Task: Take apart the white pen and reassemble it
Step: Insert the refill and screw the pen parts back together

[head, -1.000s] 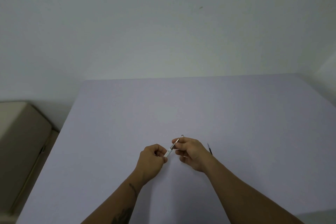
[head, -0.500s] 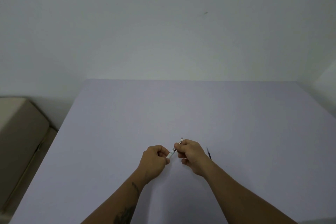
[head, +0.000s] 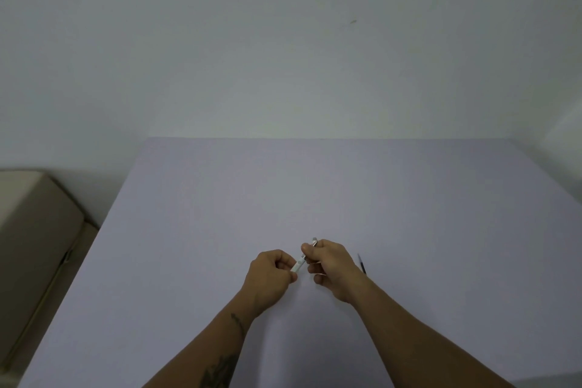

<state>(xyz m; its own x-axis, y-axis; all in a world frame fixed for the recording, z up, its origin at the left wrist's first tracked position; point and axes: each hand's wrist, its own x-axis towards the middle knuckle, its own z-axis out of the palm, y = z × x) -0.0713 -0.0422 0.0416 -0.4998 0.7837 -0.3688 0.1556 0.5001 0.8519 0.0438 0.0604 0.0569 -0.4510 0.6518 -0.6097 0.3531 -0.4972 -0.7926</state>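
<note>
Both fists hide most of the white pen [head: 299, 265] (joint unclear).

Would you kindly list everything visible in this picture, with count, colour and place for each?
white pen: one, white barrel with a metal end showing past the right fingers, held between both hands above the table, tilted.
thin dark rod: one, dark, lying on the table just right of the right hand; likely the refill, too small to be sure.
table: one, pale lilac-grey top, filling the lower middle of the view.
wall: one, off-white, behind the table, with a small dark mark at upper right.
beige box-like object: one, beige, off the table's left edge, lower down.
left hand: one, closed on the pen's white end; tattoo on the forearm.
right hand: one, closed on the pen's metal end.
</note>
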